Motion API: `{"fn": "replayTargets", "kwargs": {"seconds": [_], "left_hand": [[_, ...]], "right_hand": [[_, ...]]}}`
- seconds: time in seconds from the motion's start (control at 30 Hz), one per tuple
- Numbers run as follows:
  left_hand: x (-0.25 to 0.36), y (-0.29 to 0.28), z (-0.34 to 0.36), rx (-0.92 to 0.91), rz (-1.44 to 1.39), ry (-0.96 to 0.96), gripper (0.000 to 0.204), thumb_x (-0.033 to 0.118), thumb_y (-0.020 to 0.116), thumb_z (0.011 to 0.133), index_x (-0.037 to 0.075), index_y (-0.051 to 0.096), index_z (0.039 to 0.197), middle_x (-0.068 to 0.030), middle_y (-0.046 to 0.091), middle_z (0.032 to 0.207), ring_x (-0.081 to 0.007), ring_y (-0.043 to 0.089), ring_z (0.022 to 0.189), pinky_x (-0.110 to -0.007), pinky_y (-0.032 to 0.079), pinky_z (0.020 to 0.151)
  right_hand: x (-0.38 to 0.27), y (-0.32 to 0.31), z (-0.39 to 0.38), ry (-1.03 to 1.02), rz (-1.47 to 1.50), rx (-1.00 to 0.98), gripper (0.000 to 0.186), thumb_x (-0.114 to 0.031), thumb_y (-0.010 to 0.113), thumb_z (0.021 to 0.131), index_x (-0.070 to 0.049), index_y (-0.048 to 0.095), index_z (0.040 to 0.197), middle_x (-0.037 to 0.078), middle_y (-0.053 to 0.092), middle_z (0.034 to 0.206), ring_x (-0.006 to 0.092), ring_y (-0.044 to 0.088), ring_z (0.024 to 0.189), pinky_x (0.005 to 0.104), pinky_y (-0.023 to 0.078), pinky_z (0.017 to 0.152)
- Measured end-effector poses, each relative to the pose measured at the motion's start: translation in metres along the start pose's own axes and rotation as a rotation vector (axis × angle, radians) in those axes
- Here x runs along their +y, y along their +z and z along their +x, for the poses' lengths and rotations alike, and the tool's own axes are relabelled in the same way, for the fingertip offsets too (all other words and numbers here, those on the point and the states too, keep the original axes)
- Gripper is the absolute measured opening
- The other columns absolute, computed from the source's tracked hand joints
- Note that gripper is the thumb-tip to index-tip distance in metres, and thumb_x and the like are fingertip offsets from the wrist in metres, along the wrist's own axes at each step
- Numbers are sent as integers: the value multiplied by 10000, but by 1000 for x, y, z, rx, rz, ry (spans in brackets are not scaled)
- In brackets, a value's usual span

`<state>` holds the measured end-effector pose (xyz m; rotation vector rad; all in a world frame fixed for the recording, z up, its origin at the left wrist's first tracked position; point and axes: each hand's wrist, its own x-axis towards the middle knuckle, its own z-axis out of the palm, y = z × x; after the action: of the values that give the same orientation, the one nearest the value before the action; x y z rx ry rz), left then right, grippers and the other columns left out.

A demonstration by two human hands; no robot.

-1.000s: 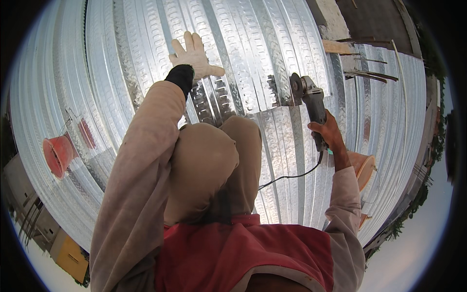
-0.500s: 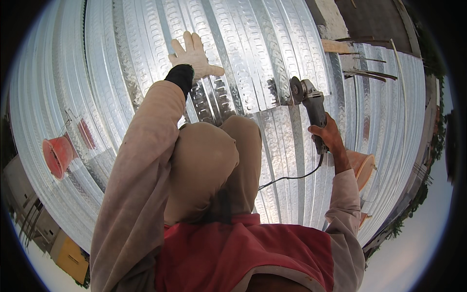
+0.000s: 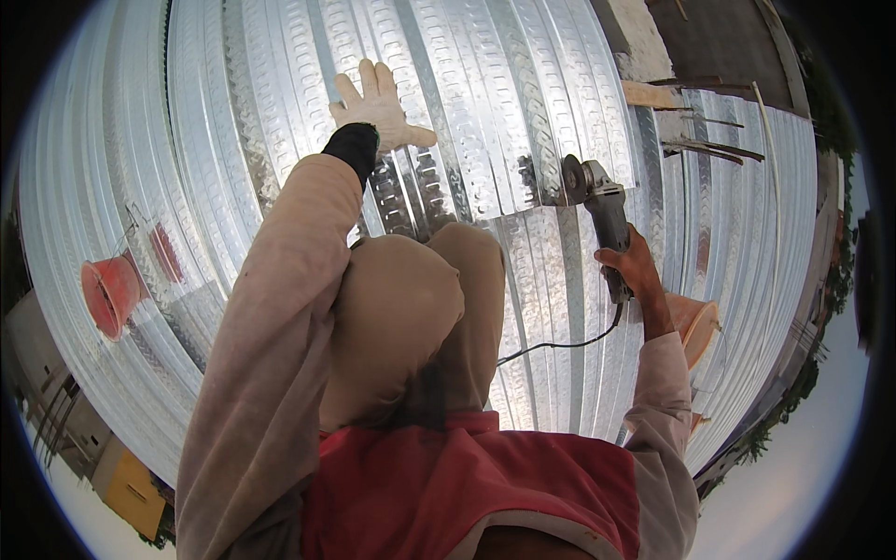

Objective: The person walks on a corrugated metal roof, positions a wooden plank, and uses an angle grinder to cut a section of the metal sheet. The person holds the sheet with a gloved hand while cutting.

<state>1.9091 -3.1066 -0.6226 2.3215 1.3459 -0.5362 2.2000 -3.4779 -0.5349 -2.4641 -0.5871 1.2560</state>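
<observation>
My right hand [image 3: 637, 269], bare, is wrapped round the body of a dark angle grinder [image 3: 610, 224]. Its cutting disc [image 3: 576, 180] stands on edge at the ribbed, shiny metal decking [image 3: 485, 103], at the right end of a step-like sheet edge running across the ribs. A black cord [image 3: 560, 345] trails from the grinder back toward my knees. To the left, my left hand [image 3: 383, 112] wears a pale work glove and lies flat on the decking with fingers spread, just beyond my bent knees [image 3: 397, 299].
A red bucket [image 3: 110, 297] lies on its side at the left, and an orange bucket [image 3: 693, 325] sits behind my right forearm. Dark rebar ends [image 3: 714, 149] and a wooden board [image 3: 651, 94] stick out at the upper right, by a concrete edge [image 3: 644, 42].
The view has shifted slightly, so the hands and grinder appear a little farther right. My left hand stays flat on the sheet and my right keeps its grip on the grinder.
</observation>
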Motion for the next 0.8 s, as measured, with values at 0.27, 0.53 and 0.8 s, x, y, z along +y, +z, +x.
{"fn": "replayTargets", "kwargs": {"seconds": [0.27,0.53,0.8], "left_hand": [[1,-1,-1,-3,-13,-6,1581,793,890,713,12,26,1783,-245,26,1861,-603,9,1671,-757,172,1300],[0,2,1,-1,-25,0,1584,787,901,707,11,32,1781,-242,24,1861,-605,1,1670,-759,178,1298],[-7,17,5,139,-2,51,1503,707,917,685,-38,129,1726,-276,141,1793,-636,149,1588,-782,327,1186]], "right_hand": [[2,0,-4,-1,13,-12,580,-162,877,805,62,629,1280,130,728,975,223,728,761,377,597,705],[8,-1,-4,16,-2,-14,607,-145,886,806,73,623,1308,150,740,992,226,740,768,385,607,706],[9,0,-5,14,-6,-8,651,-150,892,802,81,615,1344,166,746,1026,237,744,791,381,611,722]]}}
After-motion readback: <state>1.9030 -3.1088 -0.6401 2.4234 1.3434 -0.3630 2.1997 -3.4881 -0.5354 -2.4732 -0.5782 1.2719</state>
